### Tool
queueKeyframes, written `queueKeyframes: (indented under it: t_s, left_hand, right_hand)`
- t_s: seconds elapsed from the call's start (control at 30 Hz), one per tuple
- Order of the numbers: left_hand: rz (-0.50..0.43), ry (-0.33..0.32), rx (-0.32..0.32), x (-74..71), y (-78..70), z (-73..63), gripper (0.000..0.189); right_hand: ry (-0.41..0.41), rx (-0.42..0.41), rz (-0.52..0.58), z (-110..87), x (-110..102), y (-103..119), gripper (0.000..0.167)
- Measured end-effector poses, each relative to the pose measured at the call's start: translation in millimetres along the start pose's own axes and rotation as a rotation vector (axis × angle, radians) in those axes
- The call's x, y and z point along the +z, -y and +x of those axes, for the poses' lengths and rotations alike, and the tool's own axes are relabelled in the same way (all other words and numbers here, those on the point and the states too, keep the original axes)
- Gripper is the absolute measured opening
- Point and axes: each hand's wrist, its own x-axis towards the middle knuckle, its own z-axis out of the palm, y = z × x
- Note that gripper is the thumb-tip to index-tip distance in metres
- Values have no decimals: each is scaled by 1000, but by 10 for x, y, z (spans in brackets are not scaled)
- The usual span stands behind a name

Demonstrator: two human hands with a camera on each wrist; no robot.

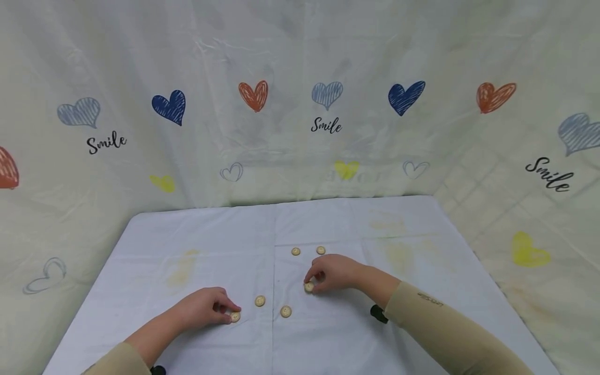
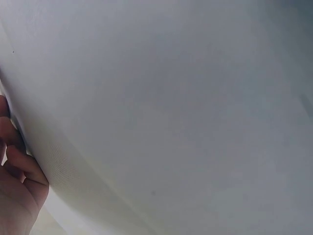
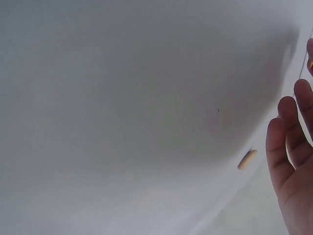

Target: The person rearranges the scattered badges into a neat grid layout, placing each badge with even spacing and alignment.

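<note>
- Head view, left side: the left hand [image 1: 202, 310] has a narrow grip; thumb and fingers pinch a small, round, light tan, wooden-looking disc [image 1: 235, 317]. Whether this disc touches the table, I cannot tell.
- Head view, right side: the right hand [image 1: 335, 273] also has a narrow grip, and it holds a second tan disc [image 1: 309, 287] at the fingertips, with the hand to the right of it.
- Head view, the main relation: between the two grips lie a third tan disc [image 1: 260, 300] and a fourth tan disc [image 1: 286, 311]. The third is nearer to the left hand, to the right of its grip and slightly farther from the person. The fourth lies to the left of the right grip and closer to the person. Being round, the discs have no long axis.
- Head view, far side: a fifth tan disc [image 1: 296, 251] and a sixth tan disc [image 1: 321, 250] lie beyond the right hand, the nearer one.
- Head view, surroundings: a white cloth with creases and yellowish stains covers the table [image 1: 225, 239]; behind hangs a pale curtain [image 1: 281, 41] with printed hearts and "Smile".
- Left wrist view: bent fingers show at the left edge; what they hold, this view does not tell.
- Right wrist view: a tan disc appears edge-on, near the extended fingers [image 3: 277, 142].
</note>
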Motion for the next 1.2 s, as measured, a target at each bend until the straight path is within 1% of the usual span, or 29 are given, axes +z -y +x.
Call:
queueKeyframes:
  t_s: [0.1, 0.23, 0.43, 0.7, 0.83, 1.03, 1.2]
  left_hand:
    - [0, 1, -6, -1, -22, 15, 21]
    - [-2, -8, 7, 2, -34, 29, 22]
    - [21, -12, -3, -5, -2, -29, 21]
    - [22, -12, -21, -39, -36, -31, 21]
    - [18, -12, -23, -44, -46, -42, 21]
    - [8, -10, -20, -40, -52, -55, 21]
    - [-20, -11, -6, -43, -63, -68, 21]
  right_hand:
    - [-13, 21, 9, -38, -30, -43, 21]
    - [-28, 54, 11, -91, -75, -113, 21]
    - [-40, 78, 33, -138, -155, -226, 20]
    - [-115, 151, 47, -344, -349, -475, 19]
    - [-154, 183, 63, -411, -429, -614, 20]
    - [-209, 180, 72, -438, -477, -796, 22]
    - [-203, 224, 105, -394, -477, -845, 24]
